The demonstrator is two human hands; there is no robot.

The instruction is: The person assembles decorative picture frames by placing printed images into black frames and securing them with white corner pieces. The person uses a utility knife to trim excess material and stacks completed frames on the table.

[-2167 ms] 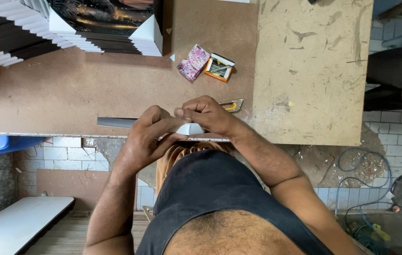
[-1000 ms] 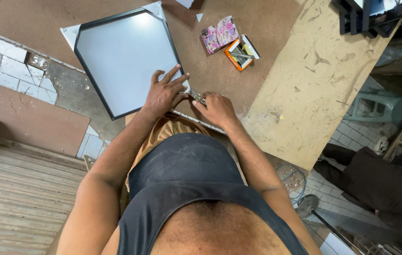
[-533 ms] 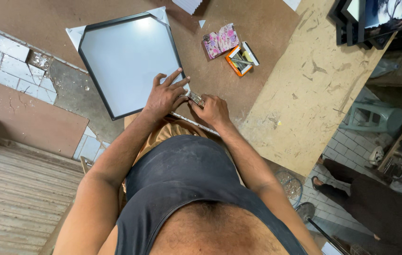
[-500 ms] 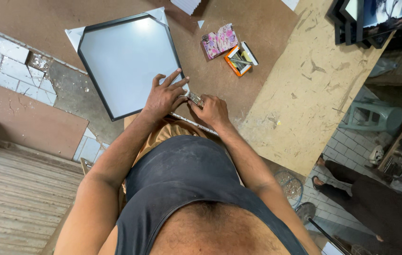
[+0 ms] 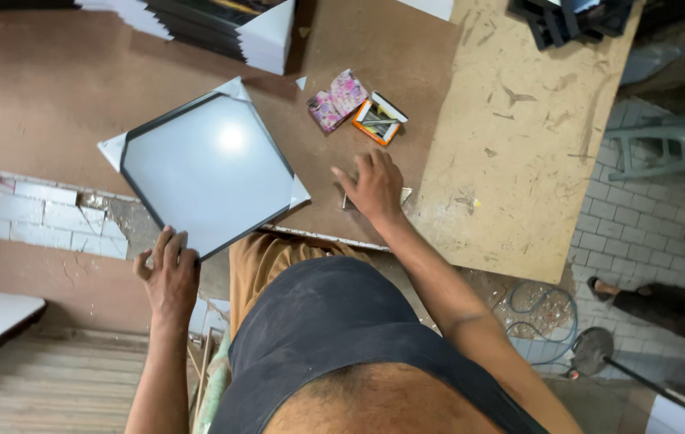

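My left hand [image 5: 167, 273] gripped the black picture frame [image 5: 207, 169] overhanging the table [image 5: 53, 104]; my right hand [image 5: 375, 186], open, pressed small fittings [image 5: 404, 194]; a slip could tip it off.

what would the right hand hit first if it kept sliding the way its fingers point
Most likely the orange-edged phone lying on the brown board. The right hand rests flat with its fingers aimed up the picture at it, and only bare board shows between them. The pink patterned pouch lies just left of that line.
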